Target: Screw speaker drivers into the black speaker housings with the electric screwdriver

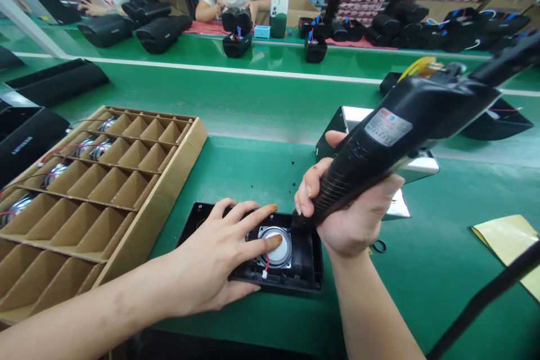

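Observation:
My left hand (219, 256) lies flat with fingers spread on a black plastic panel (301, 270), fingertips pressing a round silver speaker driver (278, 247) with red wires seated in it. My right hand (350, 208) is wrapped round a black electric screwdriver (405, 135), whose tip points down at the panel's top edge just right of the driver. The screwdriver's cable runs off to the upper right.
A cardboard divider tray (126, 180) at the left holds several silver drivers in its far cells. A silver metal box (417, 166) sits behind my right hand. A yellow sheet (506, 239) lies at right. Two people work across the green conveyor (253, 101) among black speaker housings.

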Demonstrator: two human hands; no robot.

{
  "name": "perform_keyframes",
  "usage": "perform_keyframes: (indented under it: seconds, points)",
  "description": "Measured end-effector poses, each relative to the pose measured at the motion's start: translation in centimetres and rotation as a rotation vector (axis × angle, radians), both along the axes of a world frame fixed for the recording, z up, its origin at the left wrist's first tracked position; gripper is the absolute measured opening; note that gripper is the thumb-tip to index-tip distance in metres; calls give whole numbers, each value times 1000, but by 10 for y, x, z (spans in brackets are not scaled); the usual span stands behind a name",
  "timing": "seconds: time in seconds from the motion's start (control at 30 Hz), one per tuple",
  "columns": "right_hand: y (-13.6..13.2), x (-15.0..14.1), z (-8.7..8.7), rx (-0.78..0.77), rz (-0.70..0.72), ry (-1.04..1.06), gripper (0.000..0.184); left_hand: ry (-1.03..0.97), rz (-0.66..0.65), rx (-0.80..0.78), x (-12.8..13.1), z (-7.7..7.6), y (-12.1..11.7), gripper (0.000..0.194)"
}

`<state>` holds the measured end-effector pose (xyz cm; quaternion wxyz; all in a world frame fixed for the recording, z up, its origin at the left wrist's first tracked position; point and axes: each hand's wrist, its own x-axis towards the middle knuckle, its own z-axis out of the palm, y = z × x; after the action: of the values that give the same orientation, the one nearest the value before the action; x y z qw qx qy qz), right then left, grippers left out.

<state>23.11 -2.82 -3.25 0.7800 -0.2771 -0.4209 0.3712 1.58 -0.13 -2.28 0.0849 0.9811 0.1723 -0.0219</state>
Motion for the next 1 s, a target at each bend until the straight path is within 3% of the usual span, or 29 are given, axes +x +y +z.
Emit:
perform_keyframes:
  seconds: [0.27, 0.7, 0.8, 0.9, 1.0]
  points:
    - [-4, -5, -8, 104, 190, -110, 58, 32, 8, -16, 3, 4, 1, 59]
    - [-9, -8, -18, 128, 206, -179, 62, 17, 14, -75, 4, 3, 1, 65]
    - [-9, -10, -11, 120, 187, -178, 61, -1, 19, -80, 1, 4, 2, 69]
    - [-18, -3, 7, 93, 142, -115, 65, -45, 23, -106, -5, 11, -1, 76]
    - [-43, 30, 24, 105, -84, -61, 72, -99, 85, -183, -5, 17, -10, 70]
